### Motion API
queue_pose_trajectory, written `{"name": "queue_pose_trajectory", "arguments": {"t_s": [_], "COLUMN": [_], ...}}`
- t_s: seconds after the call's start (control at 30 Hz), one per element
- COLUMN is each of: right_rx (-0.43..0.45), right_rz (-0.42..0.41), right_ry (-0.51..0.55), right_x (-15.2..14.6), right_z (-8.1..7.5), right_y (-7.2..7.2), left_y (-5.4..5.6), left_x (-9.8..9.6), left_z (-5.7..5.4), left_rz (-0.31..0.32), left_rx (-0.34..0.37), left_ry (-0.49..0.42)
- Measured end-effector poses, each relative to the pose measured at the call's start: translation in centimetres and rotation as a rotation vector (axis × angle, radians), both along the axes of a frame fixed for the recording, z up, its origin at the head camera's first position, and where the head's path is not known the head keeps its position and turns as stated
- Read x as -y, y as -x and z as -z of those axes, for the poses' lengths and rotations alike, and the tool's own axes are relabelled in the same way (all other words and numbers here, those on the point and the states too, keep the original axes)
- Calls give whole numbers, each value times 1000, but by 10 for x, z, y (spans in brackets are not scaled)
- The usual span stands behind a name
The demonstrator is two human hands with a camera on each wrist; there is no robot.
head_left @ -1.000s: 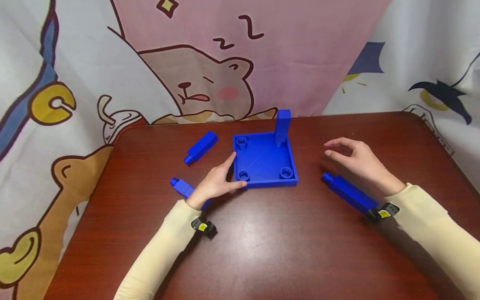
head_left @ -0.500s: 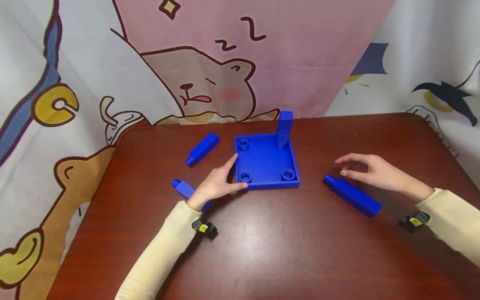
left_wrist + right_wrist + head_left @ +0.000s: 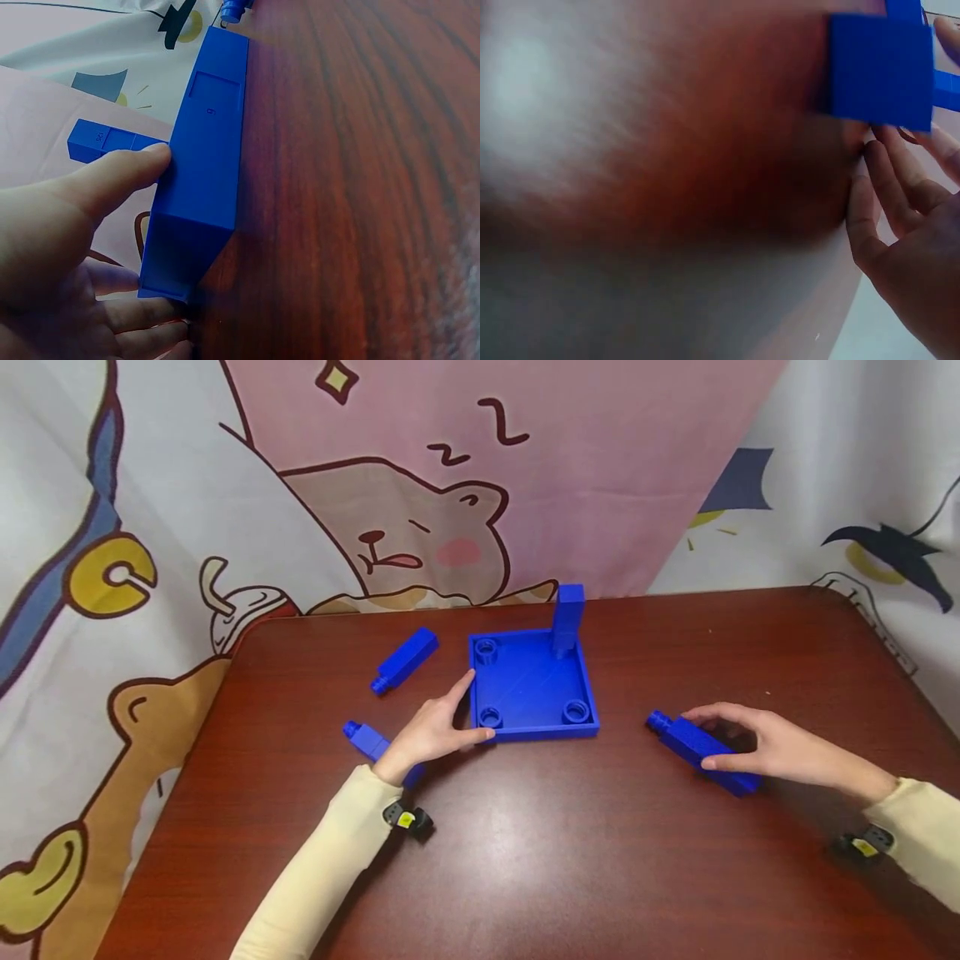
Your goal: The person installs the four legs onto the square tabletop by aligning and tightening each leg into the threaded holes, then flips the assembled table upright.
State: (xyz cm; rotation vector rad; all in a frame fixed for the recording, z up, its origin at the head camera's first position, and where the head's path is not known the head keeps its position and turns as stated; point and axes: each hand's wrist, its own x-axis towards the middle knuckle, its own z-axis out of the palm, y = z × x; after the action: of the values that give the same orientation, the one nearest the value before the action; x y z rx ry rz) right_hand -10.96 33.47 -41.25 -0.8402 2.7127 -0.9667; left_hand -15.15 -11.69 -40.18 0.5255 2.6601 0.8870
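Observation:
A blue square tray-like panel [image 3: 534,732] with round threaded sockets inside its corners lies on the table. One blue leg [image 3: 567,614] stands upright in its far right corner. My left hand [image 3: 431,731] rests against the panel's near left corner, thumb on the near side, forefinger on the left side. My right hand [image 3: 765,739] bends its fingers over another blue leg [image 3: 686,739] with a threaded end, thumb on the near side, fingers on the far side. That leg's square end [image 3: 881,71] shows in the right wrist view.
Left of the panel lies a third blue leg [image 3: 407,658]. One more leg [image 3: 367,741] lies partly hidden under my left wrist. The brown table [image 3: 585,860] ends at the back against a printed curtain [image 3: 585,485].
My right hand has moved right and toward me, then come down over the lying leg. The left hand stays at the panel's corner; the panel has not moved.

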Motion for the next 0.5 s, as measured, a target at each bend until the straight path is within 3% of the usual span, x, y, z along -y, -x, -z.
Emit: {"name": "queue_pose_trajectory", "arguments": {"t_s": [0.23,0.5], "right_rx": [-141,-118], "right_rz": [-37,29], "right_ry": [-47,7], "right_x": [2,-16], "right_z": [8,9], "right_y": [-12,-13], "left_y": [-1,0], "left_x": [0,-1], "left_z": [-1,1], "left_rz": [-8,-3], "left_rx": [-2,-4], "left_ry": [4,8]}}
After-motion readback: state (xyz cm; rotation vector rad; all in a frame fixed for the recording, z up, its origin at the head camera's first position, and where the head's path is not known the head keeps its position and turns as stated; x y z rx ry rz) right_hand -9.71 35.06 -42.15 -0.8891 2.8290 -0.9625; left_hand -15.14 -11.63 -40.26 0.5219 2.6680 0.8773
